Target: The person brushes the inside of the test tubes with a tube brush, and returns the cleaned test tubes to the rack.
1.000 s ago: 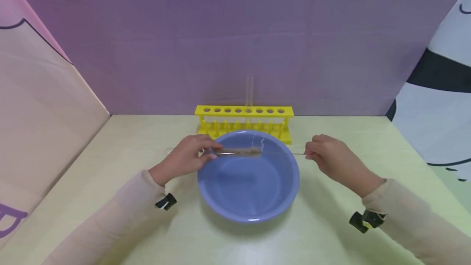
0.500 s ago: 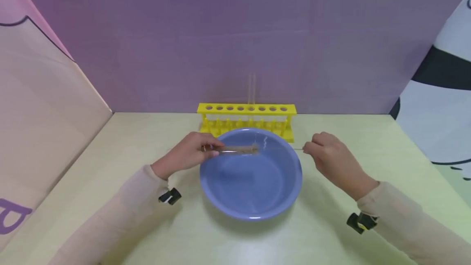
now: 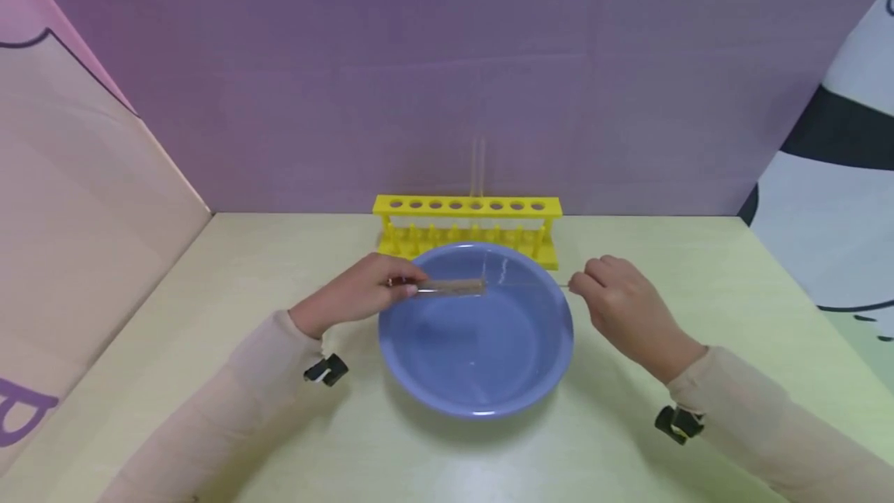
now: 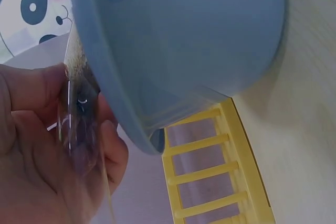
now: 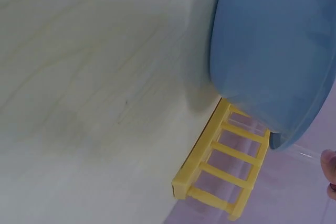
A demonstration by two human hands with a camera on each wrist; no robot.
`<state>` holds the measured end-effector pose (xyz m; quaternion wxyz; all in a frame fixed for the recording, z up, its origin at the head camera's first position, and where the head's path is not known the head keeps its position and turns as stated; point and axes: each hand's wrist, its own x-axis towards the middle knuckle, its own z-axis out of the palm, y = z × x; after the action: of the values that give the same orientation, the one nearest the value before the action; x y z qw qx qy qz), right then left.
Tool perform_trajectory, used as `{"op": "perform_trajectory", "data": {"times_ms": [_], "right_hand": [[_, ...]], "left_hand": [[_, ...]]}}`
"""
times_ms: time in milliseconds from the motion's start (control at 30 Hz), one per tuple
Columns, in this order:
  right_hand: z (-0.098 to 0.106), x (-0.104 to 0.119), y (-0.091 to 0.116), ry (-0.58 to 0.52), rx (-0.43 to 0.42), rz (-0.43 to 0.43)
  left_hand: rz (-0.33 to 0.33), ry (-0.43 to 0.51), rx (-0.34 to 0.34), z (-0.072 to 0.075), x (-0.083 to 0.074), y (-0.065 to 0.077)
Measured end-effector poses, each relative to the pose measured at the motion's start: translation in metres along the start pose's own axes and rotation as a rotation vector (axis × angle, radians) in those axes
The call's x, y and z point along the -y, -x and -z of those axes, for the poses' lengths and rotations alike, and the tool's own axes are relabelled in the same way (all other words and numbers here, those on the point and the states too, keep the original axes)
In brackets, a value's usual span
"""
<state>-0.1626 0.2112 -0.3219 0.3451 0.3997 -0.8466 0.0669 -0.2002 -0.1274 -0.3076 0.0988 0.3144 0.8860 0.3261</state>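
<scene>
My left hand [image 3: 359,292] grips a clear test tube [image 3: 447,293] between thumb and fingers, holding it level above the blue basin [image 3: 477,413]. Inside the tube lies the pale bristled head of a test tube brush [image 3: 461,284], its bristles reaching to the tube's mouth. From there the brush's thin wire handle [image 3: 531,285] runs right across the basin. My right hand [image 3: 621,309] pinches that wire just beyond the basin's right rim. In the left wrist view, the bristles [image 4: 77,59] show near my fingertips; in the right wrist view only fingertips [image 5: 329,163] appear at the edge.
Behind the basin a yellow test tube rack [image 3: 466,206] stands near the purple back wall. Another clear test tube [image 3: 478,165] sticks up from one of its holes. Printed side panels border the pale wooden table [image 3: 293,239].
My right hand has moved a little left, pushing the brush further into the tube, so the bristles that showed at its mouth are now inside. The left hand keeps its grip.
</scene>
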Motion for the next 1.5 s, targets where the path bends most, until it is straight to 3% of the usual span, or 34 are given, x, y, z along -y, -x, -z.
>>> {"op": "perform_trajectory", "data": {"times_ms": [300,667,1100,1500], "right_hand": [[-0.002,0.004,0.001,0.053,-0.076,0.127],[-0.004,0.012,-0.002,0.13,-0.097,0.206],[-0.003,0.02,-0.004,0.169,-0.102,0.206],[-0.008,0.027,-0.008,0.104,-0.16,0.198]], "left_hand": [[0.008,0.077,0.111,-0.001,0.001,-0.004],[0.013,0.117,0.16,0.0,-0.003,-0.007],[0.01,0.093,0.177,0.001,-0.012,-0.011],[-0.003,0.107,0.178,-0.002,-0.014,-0.013]]}}
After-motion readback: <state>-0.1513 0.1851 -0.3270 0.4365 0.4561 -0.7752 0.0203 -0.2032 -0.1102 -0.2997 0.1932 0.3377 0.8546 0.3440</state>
